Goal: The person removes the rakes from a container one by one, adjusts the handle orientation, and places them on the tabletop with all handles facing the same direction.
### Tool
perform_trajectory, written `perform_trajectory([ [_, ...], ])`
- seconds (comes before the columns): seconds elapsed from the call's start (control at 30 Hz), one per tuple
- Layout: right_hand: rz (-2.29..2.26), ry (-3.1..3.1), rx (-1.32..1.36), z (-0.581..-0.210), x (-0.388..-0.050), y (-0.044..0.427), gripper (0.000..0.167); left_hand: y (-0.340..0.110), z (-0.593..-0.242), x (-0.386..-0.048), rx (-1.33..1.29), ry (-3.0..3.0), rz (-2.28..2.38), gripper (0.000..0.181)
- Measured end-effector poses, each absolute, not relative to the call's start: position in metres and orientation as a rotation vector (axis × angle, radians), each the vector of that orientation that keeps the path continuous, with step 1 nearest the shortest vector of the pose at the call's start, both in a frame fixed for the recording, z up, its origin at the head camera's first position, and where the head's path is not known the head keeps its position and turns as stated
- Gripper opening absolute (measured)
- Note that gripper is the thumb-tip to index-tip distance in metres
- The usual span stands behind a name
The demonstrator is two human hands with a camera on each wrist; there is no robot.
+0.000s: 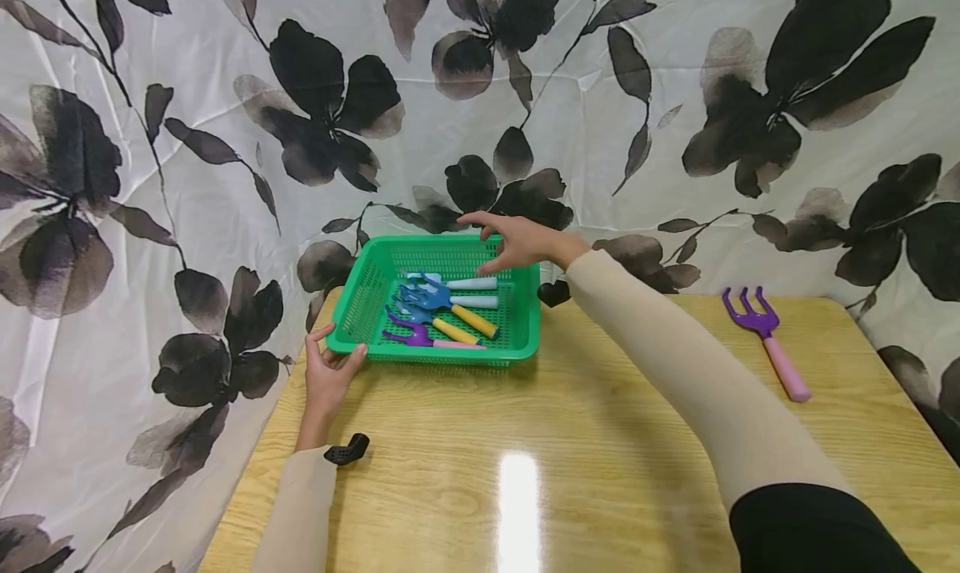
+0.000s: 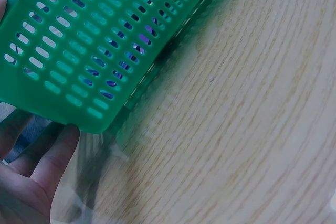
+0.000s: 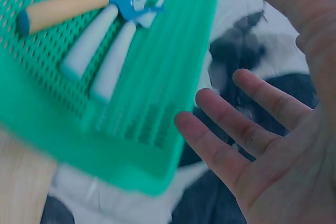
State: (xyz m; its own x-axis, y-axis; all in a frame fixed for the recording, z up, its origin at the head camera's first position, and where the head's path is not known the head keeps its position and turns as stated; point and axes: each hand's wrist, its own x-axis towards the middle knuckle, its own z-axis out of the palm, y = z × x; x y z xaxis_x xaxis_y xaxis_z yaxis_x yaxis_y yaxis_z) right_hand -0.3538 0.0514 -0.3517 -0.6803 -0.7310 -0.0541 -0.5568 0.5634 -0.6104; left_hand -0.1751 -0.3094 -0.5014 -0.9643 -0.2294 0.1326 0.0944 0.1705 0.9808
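A green plastic basket [image 1: 442,356] with slotted walls sits at the far left of the table. Inside lie several toy-like garden hand forks: blue ones with yellow handles [image 1: 475,321], blue ones with pale handles [image 1: 474,303], and a purple one with a pink handle [image 1: 417,337]. My left hand [image 1: 327,383] holds the basket's front left corner, thumb and fingers on either side of it. Over the back right rim my right hand [image 1: 528,243] is spread, fingers apart and holding nothing. In the right wrist view, its fingertips [image 3: 187,121] are close beside the basket wall; contact cannot be told.
Another purple hand fork [image 1: 752,316] with a pink handle lies at the right of the wooden table [image 1: 615,439]. A white cloth with dark flowers [image 1: 637,139] hangs behind the table and along its sides.
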Motion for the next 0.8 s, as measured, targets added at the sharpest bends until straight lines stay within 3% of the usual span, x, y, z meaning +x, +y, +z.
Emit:
perform_trajectory([
  [0.43,-0.855,2.267,-0.852,-0.393,-0.367,0.001,0.093,-0.311,-0.504,-0.177,0.114,-2.177,-1.855,0.074],
  [0.8,-0.677,2.205,-0.679,-0.426,-0.363,-0.011,0.08,-0.311,-0.507,-0.181,0.147,-2.189,-1.838,0.075],
])
